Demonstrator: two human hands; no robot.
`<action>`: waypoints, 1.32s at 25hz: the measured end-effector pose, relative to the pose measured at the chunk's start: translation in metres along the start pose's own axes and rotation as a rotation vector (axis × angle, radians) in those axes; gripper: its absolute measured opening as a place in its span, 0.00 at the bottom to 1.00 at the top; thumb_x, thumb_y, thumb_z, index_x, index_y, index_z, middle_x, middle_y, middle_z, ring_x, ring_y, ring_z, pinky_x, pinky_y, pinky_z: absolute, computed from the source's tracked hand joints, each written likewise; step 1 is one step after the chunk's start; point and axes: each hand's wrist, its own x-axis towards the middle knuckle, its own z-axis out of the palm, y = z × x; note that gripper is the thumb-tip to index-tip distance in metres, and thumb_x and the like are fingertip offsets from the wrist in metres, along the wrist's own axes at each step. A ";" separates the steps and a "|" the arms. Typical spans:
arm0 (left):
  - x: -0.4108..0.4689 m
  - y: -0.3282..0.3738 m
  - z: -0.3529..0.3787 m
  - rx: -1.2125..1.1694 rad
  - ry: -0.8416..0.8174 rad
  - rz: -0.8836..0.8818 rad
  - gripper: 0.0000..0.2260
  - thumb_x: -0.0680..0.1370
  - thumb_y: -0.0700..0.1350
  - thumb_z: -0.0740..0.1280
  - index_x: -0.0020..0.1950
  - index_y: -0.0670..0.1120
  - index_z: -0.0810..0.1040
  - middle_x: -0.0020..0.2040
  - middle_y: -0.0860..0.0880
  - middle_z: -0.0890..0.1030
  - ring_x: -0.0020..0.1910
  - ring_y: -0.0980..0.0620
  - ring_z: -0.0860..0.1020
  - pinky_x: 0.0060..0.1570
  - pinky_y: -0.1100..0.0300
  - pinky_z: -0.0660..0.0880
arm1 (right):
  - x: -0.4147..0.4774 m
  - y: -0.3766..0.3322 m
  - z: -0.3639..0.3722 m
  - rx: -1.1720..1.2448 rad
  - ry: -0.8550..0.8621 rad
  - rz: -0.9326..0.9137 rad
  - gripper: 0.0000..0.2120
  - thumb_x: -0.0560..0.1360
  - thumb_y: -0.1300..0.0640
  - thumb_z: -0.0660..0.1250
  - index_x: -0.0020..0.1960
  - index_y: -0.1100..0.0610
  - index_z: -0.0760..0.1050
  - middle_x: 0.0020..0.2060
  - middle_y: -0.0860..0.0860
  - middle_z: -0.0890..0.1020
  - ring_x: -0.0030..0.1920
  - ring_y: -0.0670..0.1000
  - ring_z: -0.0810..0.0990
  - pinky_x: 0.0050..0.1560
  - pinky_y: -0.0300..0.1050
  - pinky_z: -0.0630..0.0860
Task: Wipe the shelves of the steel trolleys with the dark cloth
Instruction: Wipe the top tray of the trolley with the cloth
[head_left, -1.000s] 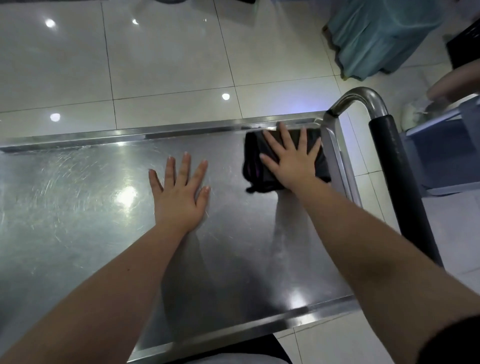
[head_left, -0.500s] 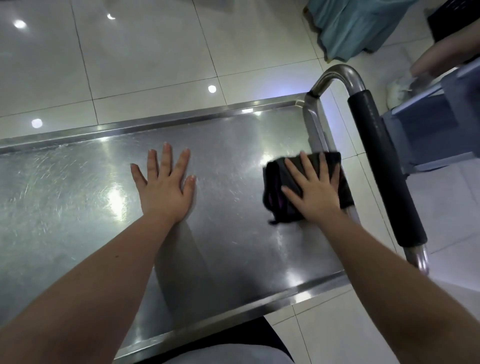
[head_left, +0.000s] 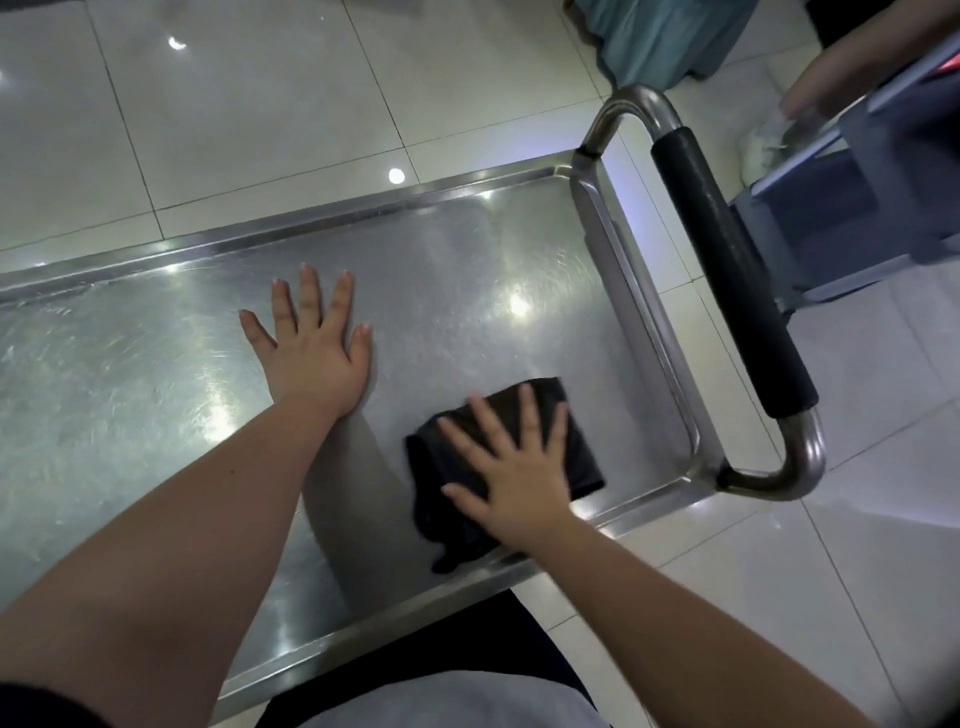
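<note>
The steel trolley's top shelf (head_left: 467, 270) fills the middle of the view, shiny and scratched, with a raised rim. A folded dark cloth (head_left: 576, 441) lies on the shelf near its front right corner. My right hand (head_left: 514, 467) presses flat on the cloth with fingers spread and straight. My left hand (head_left: 311, 348) rests flat on the bare steel to the left of the cloth, fingers spread.
The trolley's push handle (head_left: 727, 275), a steel tube with a black foam grip, runs along the right end. Beyond it stand a grey-blue cart (head_left: 857, 197) and another person's arm (head_left: 852, 67). Teal fabric (head_left: 670, 36) hangs at the top. White tiled floor (head_left: 234, 104) surrounds everything.
My right hand has slid the cloth from the far right corner toward the front edge of the shelf. My left hand has stayed flat in the same place.
</note>
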 end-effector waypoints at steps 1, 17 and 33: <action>0.000 -0.001 0.000 -0.009 0.005 0.002 0.27 0.80 0.63 0.40 0.79 0.61 0.44 0.81 0.49 0.45 0.79 0.43 0.42 0.71 0.34 0.36 | 0.000 -0.014 0.001 0.005 0.007 -0.059 0.33 0.76 0.27 0.47 0.78 0.36 0.48 0.79 0.46 0.53 0.76 0.69 0.45 0.69 0.77 0.41; 0.000 0.002 -0.002 -0.008 -0.032 -0.004 0.26 0.80 0.62 0.41 0.79 0.62 0.42 0.81 0.50 0.42 0.79 0.44 0.40 0.71 0.35 0.34 | -0.001 -0.020 0.004 0.021 0.019 0.095 0.34 0.74 0.28 0.47 0.78 0.36 0.49 0.79 0.47 0.55 0.76 0.70 0.45 0.67 0.79 0.42; -0.028 -0.140 -0.022 -0.037 0.033 -0.058 0.25 0.81 0.64 0.40 0.79 0.63 0.48 0.81 0.54 0.47 0.79 0.44 0.43 0.70 0.32 0.35 | 0.028 -0.072 -0.006 -0.014 0.017 0.061 0.32 0.75 0.27 0.42 0.78 0.35 0.46 0.79 0.46 0.53 0.77 0.68 0.47 0.68 0.77 0.42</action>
